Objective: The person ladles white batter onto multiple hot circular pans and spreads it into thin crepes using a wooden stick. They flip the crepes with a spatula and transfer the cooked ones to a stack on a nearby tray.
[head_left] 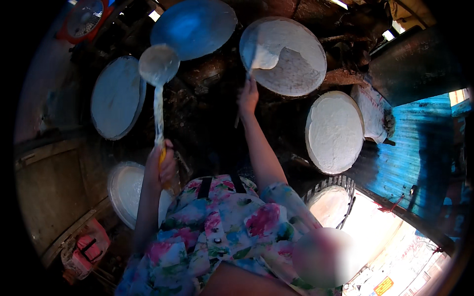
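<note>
My left hand [167, 165] is closed round the yellow handle of a long ladle [159, 64], its round bowl coated with white and raised near the left and top discs. Ahead, my right hand [248, 97] grips a thin stick-like handle. The handle reaches up to a pale, blurred flap [265, 58] over a large round plate [291, 81]; whether the flap is a blade or lifted sheet I cannot tell. A white layer [296, 37] covers the plate's far part, and its near part shows greyish brown.
Round discs stand at the top [195, 24], left [118, 97] and right [335, 132]. A basin [129, 192] with whitish contents is at lower left. A slatted basket [348, 185] holds a pale round sheet at lower right. A red fan [85, 18] and blue corrugated metal [410, 143] edge the space.
</note>
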The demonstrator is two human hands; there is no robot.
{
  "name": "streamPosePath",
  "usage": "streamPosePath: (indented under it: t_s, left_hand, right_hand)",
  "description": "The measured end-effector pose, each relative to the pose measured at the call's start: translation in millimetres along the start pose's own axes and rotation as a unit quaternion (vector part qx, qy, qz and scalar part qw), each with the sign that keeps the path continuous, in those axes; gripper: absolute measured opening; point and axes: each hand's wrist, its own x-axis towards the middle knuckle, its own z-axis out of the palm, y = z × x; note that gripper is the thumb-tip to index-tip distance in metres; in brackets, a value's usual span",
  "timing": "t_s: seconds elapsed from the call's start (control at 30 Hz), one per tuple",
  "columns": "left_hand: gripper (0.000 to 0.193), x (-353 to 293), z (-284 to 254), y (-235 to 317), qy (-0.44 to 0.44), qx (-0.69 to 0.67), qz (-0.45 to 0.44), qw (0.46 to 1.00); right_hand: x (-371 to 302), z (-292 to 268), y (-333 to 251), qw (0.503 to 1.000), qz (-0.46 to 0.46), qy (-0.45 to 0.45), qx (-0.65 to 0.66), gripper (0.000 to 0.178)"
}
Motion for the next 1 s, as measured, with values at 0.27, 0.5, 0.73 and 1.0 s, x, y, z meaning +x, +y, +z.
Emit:
streamPosePath:
  t_s: [0.27,0.5,0.73,1.0]
  left_hand:
    - [0.035,-18.1,9.4,-27.3,0.018,0.004,-0.017,1.000]
    - [0.037,-20.5,-5.0,-38.9,-0.073,-0.064,-0.061,0.993]
    - [0.040,-16.3,2.6,-39.2,-0.073,-0.059,-0.076,0.993]
    - [0.035,0.0,14.3,-28.8,-0.068,0.039,-0.103,0.992]
  right_hand:
    - [0.2,9.7,26.7,0.998,-0.054,0.008,-0.042,0.037]
    - [-43.2,-16.7,-3.2,0.995,0.025,0.071,0.067,0.040]
    - [-45.1,-45.5,3.8,0.993,0.024,0.080,0.079,0.041]
    - [-46.1,-70.6,-1.2,0.992,0.022,0.077,0.094,0.040]
